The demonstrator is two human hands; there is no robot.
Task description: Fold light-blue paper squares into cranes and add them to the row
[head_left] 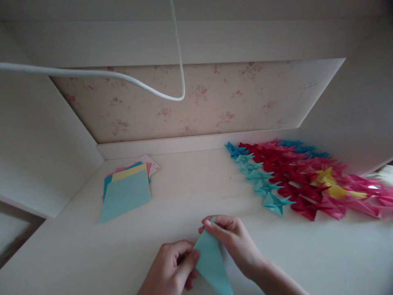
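A light turquoise sheet of origami paper (211, 258), folded to a triangle-like shape, is held between my two hands near the front of the desk. My left hand (176, 266) pinches its left edge between thumb and fingers. At the top corner, my right hand (233, 237) grips the paper with thumb and fingertips. The paper's lower end runs out of the bottom of the view. Fingers behind the paper are partly hidden.
Left of centre lies a stack of coloured paper squares (127, 196), turquoise on top. Rows of folded paper figures (307, 180) in turquoise, red, pink, yellow and blue cover the right side. A white cable (138, 84) hangs above, before floral wallpaper (199, 106). White panels flank the desk (190, 184).
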